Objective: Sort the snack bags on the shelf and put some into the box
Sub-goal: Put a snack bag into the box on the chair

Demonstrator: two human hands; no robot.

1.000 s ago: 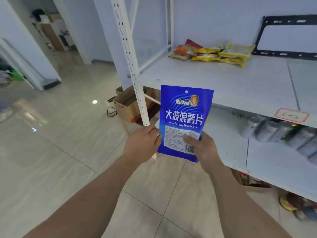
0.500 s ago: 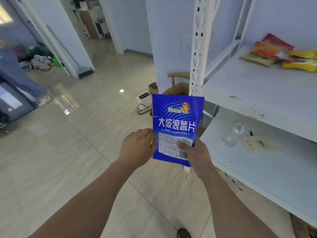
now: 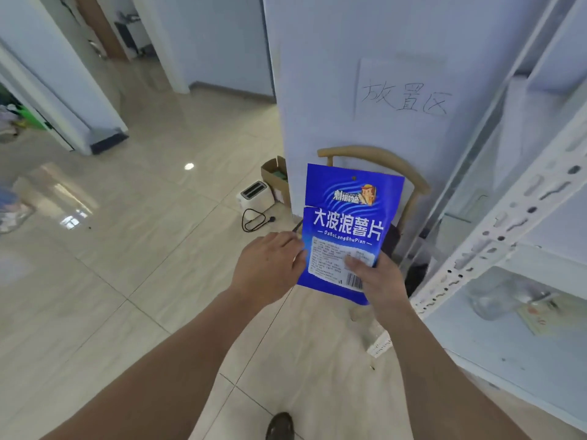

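Bag: a flat, glossy blue snack bag (image 3: pixel 346 230) with white letters and a small hole at the top; I hold it upright in front of me, above the floor.
My right hand: my right hand (image 3: pixel 379 281) pinches the lower right corner, the thumb lying on the white label.
My left hand: my left hand (image 3: pixel 270 265) touches the bag's left edge with curled fingers; I cannot tell if it really grips.
Floor: shiny beige tiles (image 3: pixel 133 249).
Behind the bag: a curved wooden chair back (image 3: pixel 381 157), partly covered by the bag.
Near the wall: a white toaster (image 3: pixel 255 195) with a black cord, beside an open cardboard box (image 3: pixel 274 177).
Wall: a paper sign (image 3: pixel 406 90) with handwritten letters.
Right side: a white metal shelf (image 3: pixel 508 223); the things on its lower board are blurred.
Bottom edge: a dark shoe (image 3: pixel 279 425), cut off.
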